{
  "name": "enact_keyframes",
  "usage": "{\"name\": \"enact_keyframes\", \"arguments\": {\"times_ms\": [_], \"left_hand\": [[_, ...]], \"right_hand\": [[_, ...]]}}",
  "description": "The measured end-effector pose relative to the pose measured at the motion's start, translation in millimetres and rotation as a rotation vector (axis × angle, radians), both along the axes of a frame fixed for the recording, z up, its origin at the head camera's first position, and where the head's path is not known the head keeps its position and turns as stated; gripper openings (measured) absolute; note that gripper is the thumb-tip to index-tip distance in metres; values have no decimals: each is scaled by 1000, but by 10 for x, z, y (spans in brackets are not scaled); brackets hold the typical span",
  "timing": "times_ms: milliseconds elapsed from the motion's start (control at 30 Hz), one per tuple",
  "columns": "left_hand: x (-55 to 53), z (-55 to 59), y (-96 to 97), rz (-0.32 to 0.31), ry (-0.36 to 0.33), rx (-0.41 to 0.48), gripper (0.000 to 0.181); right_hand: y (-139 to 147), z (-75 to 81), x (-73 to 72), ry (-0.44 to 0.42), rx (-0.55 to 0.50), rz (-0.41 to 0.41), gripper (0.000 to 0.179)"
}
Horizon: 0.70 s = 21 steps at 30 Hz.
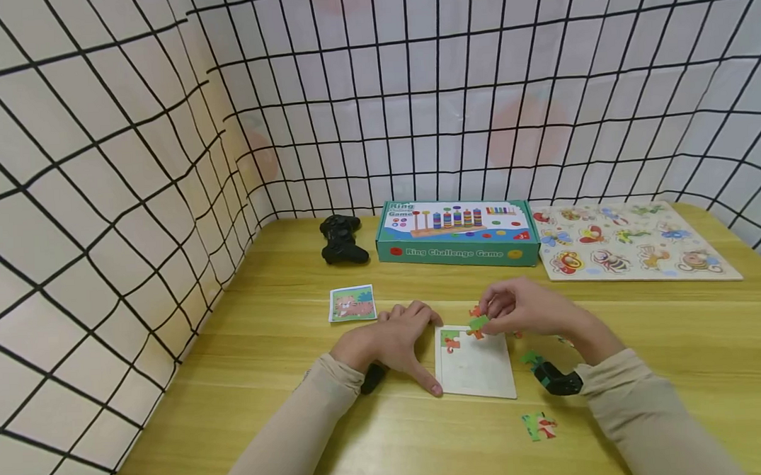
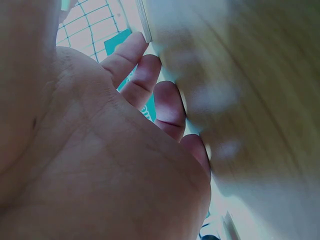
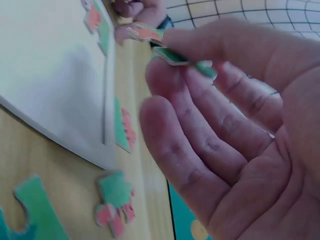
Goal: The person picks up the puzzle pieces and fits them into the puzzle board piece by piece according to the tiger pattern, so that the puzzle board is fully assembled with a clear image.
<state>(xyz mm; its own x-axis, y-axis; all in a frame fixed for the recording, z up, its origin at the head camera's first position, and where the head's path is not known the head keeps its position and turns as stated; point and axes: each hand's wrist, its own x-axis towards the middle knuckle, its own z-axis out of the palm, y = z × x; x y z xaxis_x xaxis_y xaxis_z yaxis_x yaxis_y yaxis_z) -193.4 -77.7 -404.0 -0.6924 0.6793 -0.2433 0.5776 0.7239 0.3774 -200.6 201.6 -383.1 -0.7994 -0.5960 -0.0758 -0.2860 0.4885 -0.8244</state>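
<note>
A white puzzle tray [image 1: 476,371] lies flat on the table, with a green-and-orange puzzle piece [image 1: 450,340] in its far left corner. Over the tray's far edge, my right hand [image 1: 529,309] pinches another green-and-orange jigsaw piece [image 3: 172,56] between thumb and fingertips. My left hand [image 1: 398,343] rests at the tray's left side, thumb near the close corner and fingers spread toward the far one. In the left wrist view its fingertips [image 2: 170,102] touch the table, and the palm holds nothing. Loose pieces lie around my right hand, including a green-and-red one [image 3: 116,192].
A small picture card [image 1: 353,304] lies left of the tray. Behind are a black game controller [image 1: 341,243], a green Ring Challenge Game box [image 1: 457,238] and a board of insect pictures [image 1: 636,247]. One loose piece [image 1: 540,426] lies closer to me. Black netting encloses the table.
</note>
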Motion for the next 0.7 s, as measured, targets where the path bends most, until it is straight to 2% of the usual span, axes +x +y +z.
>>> {"name": "enact_keyframes", "arguments": {"times_ms": [467,700], "left_hand": [[-10,-12,-4,-1,1,4,103],[-11,-12,-4,-1,3,3,103]], "right_hand": [[-203,-128,26,-69,34,-71,23],[-237,-141,29,-46,116,-84,20]]}}
